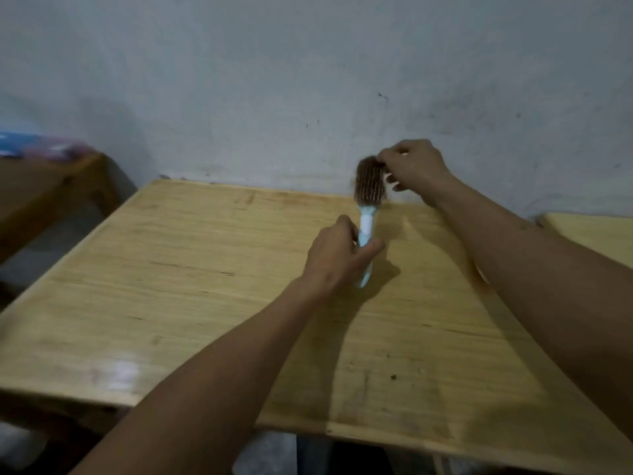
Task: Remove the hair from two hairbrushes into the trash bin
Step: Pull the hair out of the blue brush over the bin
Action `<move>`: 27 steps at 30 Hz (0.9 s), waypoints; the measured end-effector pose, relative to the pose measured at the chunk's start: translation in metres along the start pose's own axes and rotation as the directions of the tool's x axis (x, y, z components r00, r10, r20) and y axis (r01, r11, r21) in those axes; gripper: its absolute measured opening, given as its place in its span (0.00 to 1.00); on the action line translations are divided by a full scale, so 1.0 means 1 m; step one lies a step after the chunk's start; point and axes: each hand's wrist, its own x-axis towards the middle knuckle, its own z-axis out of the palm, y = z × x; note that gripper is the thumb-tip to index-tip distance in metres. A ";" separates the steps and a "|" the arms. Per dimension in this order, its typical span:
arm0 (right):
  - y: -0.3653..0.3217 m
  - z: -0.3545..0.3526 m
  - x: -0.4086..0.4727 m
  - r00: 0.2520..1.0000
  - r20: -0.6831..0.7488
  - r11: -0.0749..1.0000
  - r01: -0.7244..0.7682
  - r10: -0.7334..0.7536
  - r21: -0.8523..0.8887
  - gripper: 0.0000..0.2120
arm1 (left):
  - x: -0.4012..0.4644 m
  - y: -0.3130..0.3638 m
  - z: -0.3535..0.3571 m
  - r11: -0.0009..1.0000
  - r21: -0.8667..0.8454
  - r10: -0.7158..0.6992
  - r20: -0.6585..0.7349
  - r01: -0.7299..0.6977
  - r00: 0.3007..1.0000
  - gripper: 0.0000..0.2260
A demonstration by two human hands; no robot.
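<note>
Above the far edge of the wooden surface [191,286], your left hand [337,250] is gripping the pale blue handle of the hairbrush [368,207], holding it upright with the bristle head just above your fingers. Your right hand [412,166] is reaching in from the right, its fingers pinching the brown hair [368,166] at the top of the head.
</note>
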 end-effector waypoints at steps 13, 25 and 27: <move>-0.090 0.061 -0.117 0.947 0.260 0.875 0.040 -0.187 0.482 0.03 | -0.110 -0.014 -0.092 0.819 -0.544 -0.249 -0.054 0.180 0.967 0.13; -0.121 0.163 -0.226 0.783 0.531 0.846 -0.013 -0.323 0.533 0.06 | -0.231 -0.067 -0.154 0.724 -0.657 -0.504 -0.299 0.208 0.810 0.20; -0.129 0.181 -0.247 0.745 0.563 0.837 -0.012 -0.357 0.547 0.06 | -0.253 -0.078 -0.163 0.738 -0.644 -0.523 -0.356 0.202 0.775 0.19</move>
